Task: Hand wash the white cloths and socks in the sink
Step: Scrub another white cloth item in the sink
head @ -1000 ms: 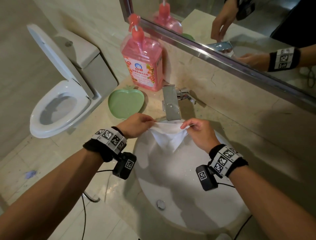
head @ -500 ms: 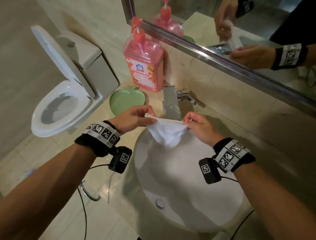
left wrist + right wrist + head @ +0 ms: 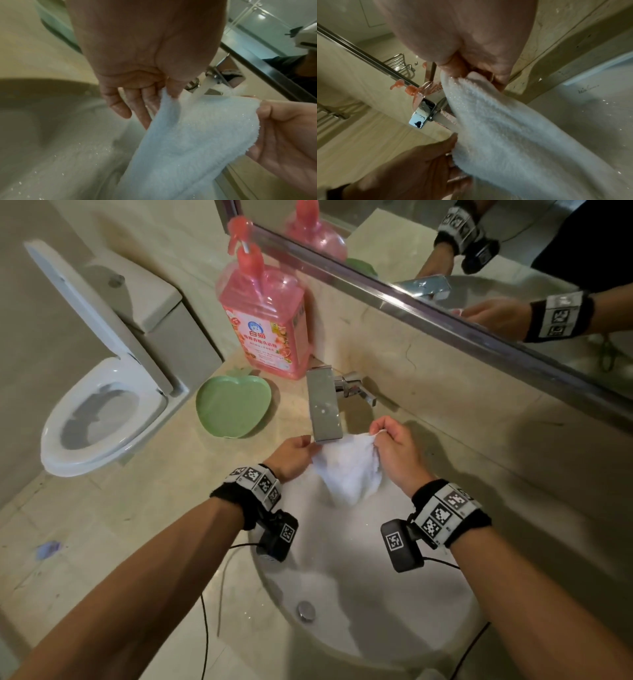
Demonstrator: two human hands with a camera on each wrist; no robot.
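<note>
A white terry cloth [image 3: 347,470] hangs spread between both hands over the white sink [image 3: 342,594], right under the chrome faucet [image 3: 323,405]. My left hand [image 3: 296,451] pinches its left edge and my right hand [image 3: 394,450] pinches its right corner. In the left wrist view a stream of water [image 3: 199,92] runs from the spout onto the cloth [image 3: 188,135], with my left thumb on its edge. In the right wrist view my right fingers [image 3: 462,67] clamp the cloth [image 3: 513,135] at its top corner. The cloth's lower part sags into the basin.
A pink pump bottle of detergent [image 3: 265,316] and a green apple-shaped dish [image 3: 233,409] stand on the counter left of the faucet. A mirror [image 3: 479,251] runs along the back wall. An open toilet [image 3: 99,392] stands to the left. The drain [image 3: 306,610] lies low in the basin.
Both hands carried the cloth up and back under the faucet spout; the right hand rose higher beside the faucet. The cloth now hangs fuller between them.
</note>
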